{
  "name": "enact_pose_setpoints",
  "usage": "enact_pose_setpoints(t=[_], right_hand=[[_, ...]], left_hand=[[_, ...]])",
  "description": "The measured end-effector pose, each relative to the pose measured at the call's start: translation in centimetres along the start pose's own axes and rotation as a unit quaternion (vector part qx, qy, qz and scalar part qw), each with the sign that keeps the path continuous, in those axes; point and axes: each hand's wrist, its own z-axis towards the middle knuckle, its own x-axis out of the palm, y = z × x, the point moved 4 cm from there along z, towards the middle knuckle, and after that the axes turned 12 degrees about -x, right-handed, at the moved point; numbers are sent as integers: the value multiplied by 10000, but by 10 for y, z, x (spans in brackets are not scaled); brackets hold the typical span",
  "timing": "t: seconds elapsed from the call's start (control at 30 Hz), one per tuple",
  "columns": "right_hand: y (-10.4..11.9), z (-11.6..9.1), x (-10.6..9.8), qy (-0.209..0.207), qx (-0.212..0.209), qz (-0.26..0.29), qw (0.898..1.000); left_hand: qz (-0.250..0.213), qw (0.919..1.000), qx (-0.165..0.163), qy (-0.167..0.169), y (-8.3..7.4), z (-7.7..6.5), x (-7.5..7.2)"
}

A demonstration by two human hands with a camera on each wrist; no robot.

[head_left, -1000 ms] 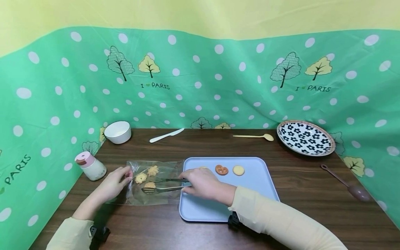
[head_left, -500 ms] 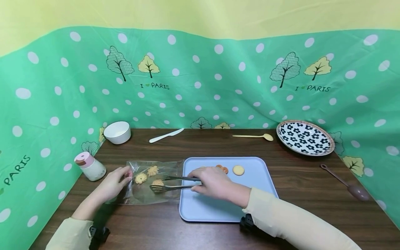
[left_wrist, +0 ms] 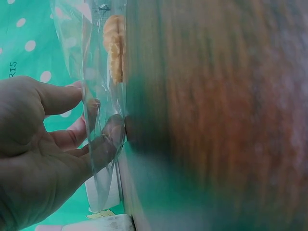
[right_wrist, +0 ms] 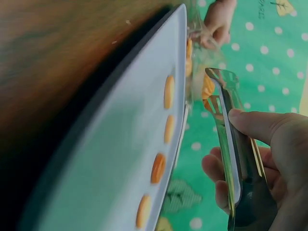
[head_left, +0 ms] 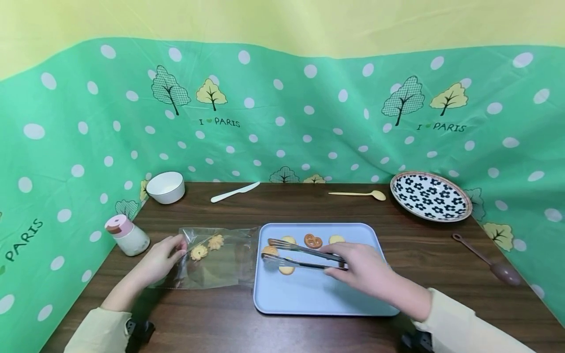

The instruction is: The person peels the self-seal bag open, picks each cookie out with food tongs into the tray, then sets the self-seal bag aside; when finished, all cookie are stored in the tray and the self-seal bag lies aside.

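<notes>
My left hand [head_left: 164, 259] grips the left end of a clear plastic bag [head_left: 229, 272] lying flat on the table. Inside are two flower-shaped cookies [head_left: 207, 247]. The left wrist view shows the thumb [left_wrist: 60, 98] at the near film and the other fingers seen through the plastic. Over the blue tray [head_left: 309, 301], my right hand [head_left: 368, 269] holds metal tongs [head_left: 309, 264]. A swirl-patterned cookie [right_wrist: 208, 88] is caught between their tips, above the tray surface in the right wrist view. Plain round cookies [head_left: 287, 270] and a pretzel [head_left: 313, 240] lie on the tray.
A pink-lidded jar [head_left: 128, 235] stands left of the left hand, with a white bowl [head_left: 166, 189] behind it. Along the back lie a white knife [head_left: 235, 191] and a yellow spoon [head_left: 358, 194]. A flower-patterned plate [head_left: 431, 197] and a brown ladle-like spoon [head_left: 487, 260] are at right.
The right hand has moved right, drawing the tongs and the swirl cookie out of the bag and over the tray. The left hand has stayed at the bag's end.
</notes>
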Motion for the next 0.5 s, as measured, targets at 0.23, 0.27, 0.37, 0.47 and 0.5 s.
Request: enact_pose_setpoints(t=[0.23, 0.27, 0.37, 0.47, 0.5], right_hand=[[-13, -43, -16, -70, 578, -110, 9982], [-15, -48, -17, -47, 680, -101, 9976], [-18, -59, -18, 58, 910, -84, 9958], [-20, -66, -19, 198, 1084, -80, 9939], [-21, -68, -19, 227, 1120, -87, 9934]], left_hand=[[-62, 10000, 12, -18, 0, 0, -1], [-63, 10000, 14, -19, 0, 0, -1], [-69, 10000, 18, -27, 0, -1, -1], [-83, 10000, 5, -23, 0, -1, -1], [-86, 10000, -2, -22, 0, -1, -1]])
